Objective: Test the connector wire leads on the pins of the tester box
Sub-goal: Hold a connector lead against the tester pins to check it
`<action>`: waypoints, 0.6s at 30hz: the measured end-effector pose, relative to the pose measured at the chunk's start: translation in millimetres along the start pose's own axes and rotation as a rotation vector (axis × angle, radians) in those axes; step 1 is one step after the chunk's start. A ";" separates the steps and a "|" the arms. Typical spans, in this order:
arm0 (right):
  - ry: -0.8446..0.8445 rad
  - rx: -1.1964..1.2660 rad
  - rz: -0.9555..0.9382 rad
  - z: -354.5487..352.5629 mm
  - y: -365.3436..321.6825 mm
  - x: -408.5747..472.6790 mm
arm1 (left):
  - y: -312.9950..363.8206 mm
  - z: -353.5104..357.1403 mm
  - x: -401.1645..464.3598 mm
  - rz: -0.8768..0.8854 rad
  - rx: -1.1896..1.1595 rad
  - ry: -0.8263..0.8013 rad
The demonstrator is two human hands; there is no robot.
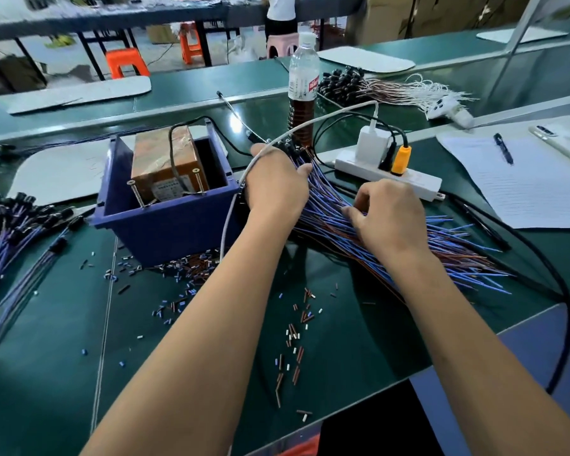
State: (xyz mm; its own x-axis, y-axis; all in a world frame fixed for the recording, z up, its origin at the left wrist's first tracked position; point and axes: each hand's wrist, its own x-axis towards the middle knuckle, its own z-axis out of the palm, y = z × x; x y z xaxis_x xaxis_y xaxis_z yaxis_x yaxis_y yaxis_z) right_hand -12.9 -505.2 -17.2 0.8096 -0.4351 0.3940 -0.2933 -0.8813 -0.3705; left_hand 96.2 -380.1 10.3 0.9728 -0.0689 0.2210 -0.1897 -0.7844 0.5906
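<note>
Green matting covers the workbench (pixel 343 340), strewn at centre with short cut bits of wire insulation (pixel 293 337). Right of centre lies a thick bundle of blue and brown wire leads (pixel 336 209); its long axis runs diagonally, the black connector ends (pixel 290 148) pointing toward the upper middle of the frame and the loose lead tips fanning out toward the lower right. The left hand (pixel 273 185) rests on the upper part of the bundle near the connectors, fingers curled round it, though how many leads it actually grips is hard to tell. The right hand (pixel 389 215) sits lower on the same bundle, its fingers bent and pinching into the leads. Just left of the left hand stands the blue bin (pixel 165 222) holding the orange tester box (pixel 168 162), with two screws (pixel 199 181) sticking up near its front. A white power strip (pixel 418 184) lies just beyond the right hand, a bottle (pixel 303 77) stands behind the connectors, and another pile of leads (pixel 10 228) lies at the left edge. Lined paper (pixel 524 192) with a pen (pixel 503 148) occupies the right side.
</note>
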 end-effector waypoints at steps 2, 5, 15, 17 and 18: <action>0.038 0.065 -0.005 -2.4 -5.6 -1.5 | -5.7 -6.9 -1.3 0.032 0.038 -0.128; 0.166 0.166 -0.034 -10.3 -24.3 -5.2 | -18.6 -20.6 -12.0 -0.014 -0.093 -0.431; 0.033 -0.027 -0.151 -20.0 -112.3 -16.5 | -122.1 -134.3 -57.8 -0.109 -0.360 -0.564; -0.043 -0.008 -0.065 -20.9 -106.5 -12.7 | -142.8 -152.2 -62.8 -0.151 -0.356 -0.506; -0.049 0.004 -0.037 -21.7 -104.6 -11.7 | -150.2 -157.3 -64.5 -0.170 -0.360 -0.483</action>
State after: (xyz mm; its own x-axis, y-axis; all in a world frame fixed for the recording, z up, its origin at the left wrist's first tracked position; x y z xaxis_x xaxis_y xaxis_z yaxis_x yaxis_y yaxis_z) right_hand -2.8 -411.9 35.2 0.8439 -0.3926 0.3656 -0.2609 -0.8958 -0.3598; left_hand 41.1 -160.9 29.5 0.9275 -0.2986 -0.2249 0.0217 -0.5576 0.8299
